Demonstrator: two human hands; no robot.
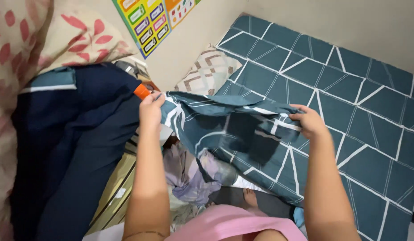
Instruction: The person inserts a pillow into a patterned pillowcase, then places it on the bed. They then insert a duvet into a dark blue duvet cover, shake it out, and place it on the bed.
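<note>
- Pillowcase [233, 129]: teal cloth with white line pattern, crumpled, held stretched above the bed [349, 80] edge, which is covered in matching fabric.
- Left hand [151, 109]: grip clamped on one corner.
- Right hand [310, 121]: grip clamped on the opposite edge.
- Patterned pillow [209, 71] seen beyond.

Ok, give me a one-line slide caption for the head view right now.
Left hand and right hand hold up a teal patterned pillowcase above the matching bed sheet.
</note>
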